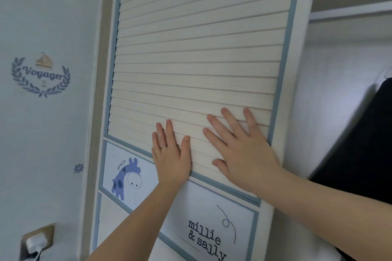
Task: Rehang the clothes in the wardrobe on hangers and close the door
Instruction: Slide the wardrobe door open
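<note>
Plainly, left hand (171, 154) and right hand (244, 150) press flat on door (191, 48); dark shape (360, 144) cropped.

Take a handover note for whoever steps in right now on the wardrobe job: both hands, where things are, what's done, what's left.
Left hand: open, palm flat on the louvred door, low on the slats.
Right hand: open, flat on the slats near the door's free edge.
Door: not shut; past its right edge the wardrobe interior shows.
Clothes: one dark garment is visible inside; its hanger is out of view.
Done: rehanging looks finished, but this view cannot confirm it.
Left: push the door fully closed, keeping the garment out of the gap.
</note>
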Motion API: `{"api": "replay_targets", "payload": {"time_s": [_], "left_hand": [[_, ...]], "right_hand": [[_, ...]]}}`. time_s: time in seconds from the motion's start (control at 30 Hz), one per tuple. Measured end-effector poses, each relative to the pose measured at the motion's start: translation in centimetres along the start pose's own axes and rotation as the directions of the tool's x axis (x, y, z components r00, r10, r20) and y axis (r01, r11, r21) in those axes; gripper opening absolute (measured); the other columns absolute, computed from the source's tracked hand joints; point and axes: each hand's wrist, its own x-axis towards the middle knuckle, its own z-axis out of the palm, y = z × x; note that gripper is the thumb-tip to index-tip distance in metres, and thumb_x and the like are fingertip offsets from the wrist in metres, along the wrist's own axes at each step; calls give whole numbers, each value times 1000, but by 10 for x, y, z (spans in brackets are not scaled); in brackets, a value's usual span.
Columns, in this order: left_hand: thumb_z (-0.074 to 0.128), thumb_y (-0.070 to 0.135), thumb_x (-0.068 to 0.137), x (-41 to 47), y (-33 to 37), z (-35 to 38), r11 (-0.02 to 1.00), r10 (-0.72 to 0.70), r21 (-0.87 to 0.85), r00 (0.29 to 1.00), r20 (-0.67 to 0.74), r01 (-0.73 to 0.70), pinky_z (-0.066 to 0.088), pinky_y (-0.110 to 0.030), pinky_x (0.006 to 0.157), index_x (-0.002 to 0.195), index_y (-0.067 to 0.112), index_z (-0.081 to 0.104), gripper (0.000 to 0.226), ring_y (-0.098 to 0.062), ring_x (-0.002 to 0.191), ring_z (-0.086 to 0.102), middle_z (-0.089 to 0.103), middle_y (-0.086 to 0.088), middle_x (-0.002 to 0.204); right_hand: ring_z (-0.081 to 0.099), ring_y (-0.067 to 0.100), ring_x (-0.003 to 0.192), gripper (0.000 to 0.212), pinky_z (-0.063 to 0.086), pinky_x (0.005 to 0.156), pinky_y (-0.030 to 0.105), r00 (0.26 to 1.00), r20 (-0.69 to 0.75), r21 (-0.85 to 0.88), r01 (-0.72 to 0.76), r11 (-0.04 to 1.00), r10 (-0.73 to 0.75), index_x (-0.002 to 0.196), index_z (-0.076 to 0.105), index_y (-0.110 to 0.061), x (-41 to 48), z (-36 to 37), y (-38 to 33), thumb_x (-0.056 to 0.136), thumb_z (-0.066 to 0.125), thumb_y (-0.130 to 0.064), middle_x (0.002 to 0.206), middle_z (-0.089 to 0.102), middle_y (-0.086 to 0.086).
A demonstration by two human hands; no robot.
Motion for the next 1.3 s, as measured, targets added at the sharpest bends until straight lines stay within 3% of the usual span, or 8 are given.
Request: {"api": "replay_targets", "payload": {"time_s": [0.3,0.57,0.73,0.83,0.93,1.07,1.13,1.3], "left_hand": [[18,62,95,27,-28,-12,1000,-22,16,1000,-9,22,-4,-38,123,158,38,0,70,-12,152,-10,-10,11,167],[12,69,91,26,-28,-9,1000,-19,20,1000,-22,20,-2,-41,122,157,43,-3,72,-9,152,-10,-11,14,166],[8,74,90,29,-30,-14,994,-49,96,998,32,46,-6,-51,120,152,50,-10,69,-9,152,-12,-13,17,165],[8,75,88,30,-25,-22,982,-89,175,993,78,74,-7,-54,119,153,48,-8,73,-13,153,-9,-11,14,166],[21,72,87,28,-4,-37,979,-89,187,994,61,76,-4,-54,121,157,40,7,78,-19,153,-5,-4,8,167],[32,68,86,17,60,-57,991,132,44,990,-54,-130,7,-46,122,155,36,25,76,-17,153,6,8,9,167],[34,61,91,11,98,-64,958,288,14,955,-72,-288,10,-41,120,152,34,33,67,-17,152,9,15,7,166],[44,40,98,-15,204,-58,737,674,83,739,-11,-671,16,-39,121,146,21,48,52,-27,151,16,30,-3,161]], "right_hand": [[-25,39,145,74,-18,110,67,1000,-30,-1,-4,1000,4,157,-10,-20,38,7,-26,100,19,-58,162,-24,9],[-19,41,147,74,-14,111,68,1000,-24,-23,-18,1000,17,158,-4,-21,37,9,-27,98,20,-59,164,-17,9],[-19,39,147,74,-16,110,68,1000,-19,3,-12,1000,12,158,-2,-22,38,5,-27,98,23,-58,164,-16,7],[-9,34,150,69,-13,113,63,1000,-21,104,9,995,-7,156,13,-24,34,-7,-20,98,31,-55,166,-4,5],[17,28,148,61,-1,117,59,996,-82,224,35,974,-17,150,32,-25,22,-27,-1,95,40,-50,162,21,4],[45,26,135,51,24,114,55,973,-232,294,84,952,-15,139,52,-20,-10,-49,46,91,46,-38,147,49,4],[53,27,127,50,40,102,49,954,-301,353,120,928,-9,136,56,-16,-29,-56,75,90,45,-32,141,55,5],[59,25,115,49,46,88,41,952,-297,367,42,929,74,136,57,-15,-99,-74,160,91,41,-28,130,63,1]]}}
